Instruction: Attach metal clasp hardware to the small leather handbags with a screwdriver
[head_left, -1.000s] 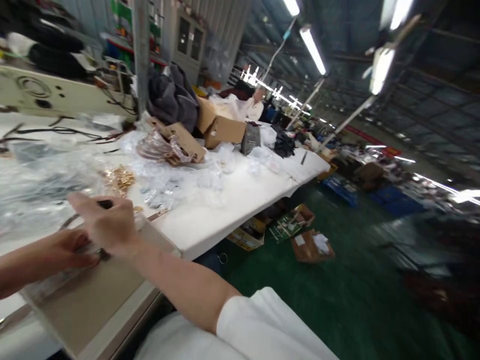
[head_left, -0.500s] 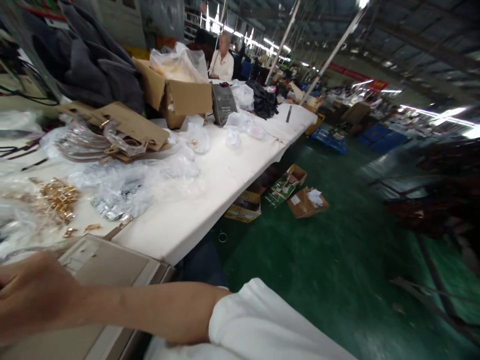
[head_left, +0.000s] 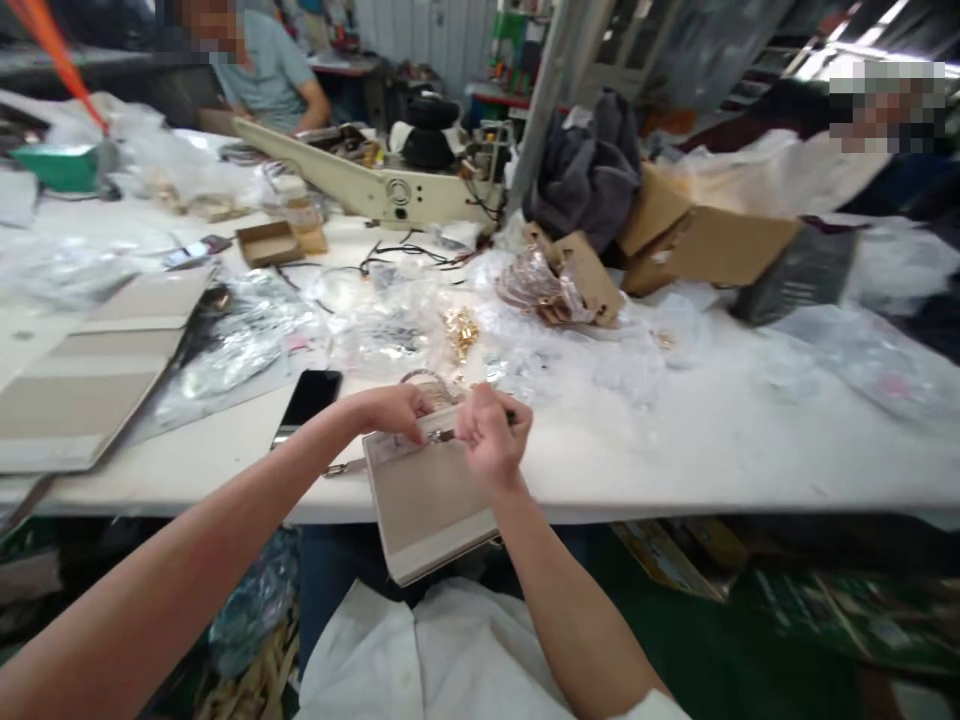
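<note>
A beige bag panel [head_left: 427, 500] with a paler strip lies tilted over the table's front edge. At its upper left corner, my left hand [head_left: 405, 410] presses down, fingers closed on the top edge. My right hand [head_left: 491, 435] is a fist around what looks like a screwdriver [head_left: 445, 435]; its metal shaft points at my left fingers, and a dark end shows past the fist. Any small part between the fingertips is too blurred to make out. A strap with a metal clasp [head_left: 337, 468] sticks out left of the panel. Gold-coloured metal fittings [head_left: 461, 332] lie beyond my hands.
A black phone [head_left: 311, 398] lies left of the panel. More beige panels [head_left: 90, 390] are stacked farther left. Clear plastic bags, a cardboard box [head_left: 739, 245] and a grey cloth [head_left: 589, 170] stand beyond. A person in a light blue shirt [head_left: 266, 70] sits across the table.
My view has swung left from the aisle to the table before me. My right hand, blurred at the lower left earlier, now shows mid-view at the panel; my left hand has come into view.
</note>
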